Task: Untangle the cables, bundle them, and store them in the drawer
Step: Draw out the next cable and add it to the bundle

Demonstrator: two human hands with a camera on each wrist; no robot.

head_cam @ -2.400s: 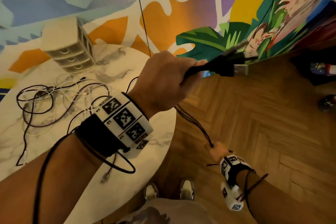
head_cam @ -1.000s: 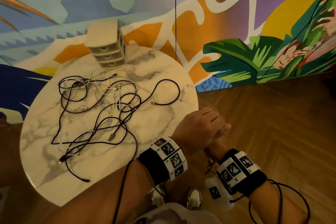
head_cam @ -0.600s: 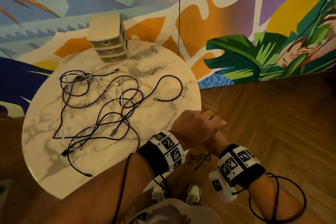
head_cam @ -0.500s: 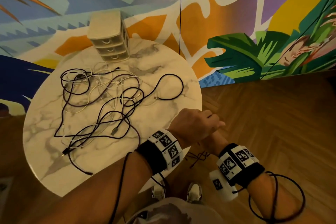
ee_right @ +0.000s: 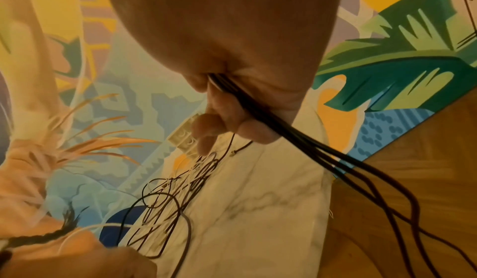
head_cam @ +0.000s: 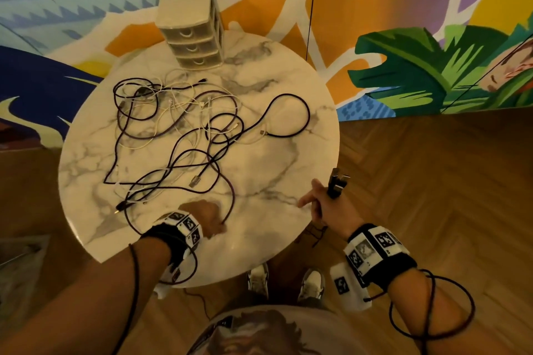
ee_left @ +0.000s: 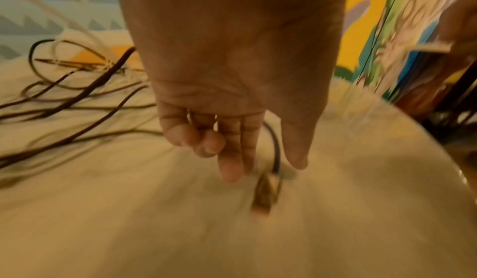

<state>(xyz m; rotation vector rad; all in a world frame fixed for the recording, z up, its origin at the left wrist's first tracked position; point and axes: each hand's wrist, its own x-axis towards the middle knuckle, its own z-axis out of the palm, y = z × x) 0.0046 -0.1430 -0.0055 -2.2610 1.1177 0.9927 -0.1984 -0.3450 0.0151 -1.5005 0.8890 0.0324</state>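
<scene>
Dim, warm yellowish light throughout — wrist views motion-blurred, smeared toward lower edges; head view sharper, bowed at corners.

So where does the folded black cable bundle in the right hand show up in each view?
Head: the black cable bundle sticks up out of the right hand, at the table's right edge.
Left wrist: the bundle cannot be made out; that corner is blurred.
Right wrist: its strands run from the fist down to the lower right.
Shared landmark: the marble table.

head view downward; wrist views close, sharing table [head_cam: 302, 153]
</scene>
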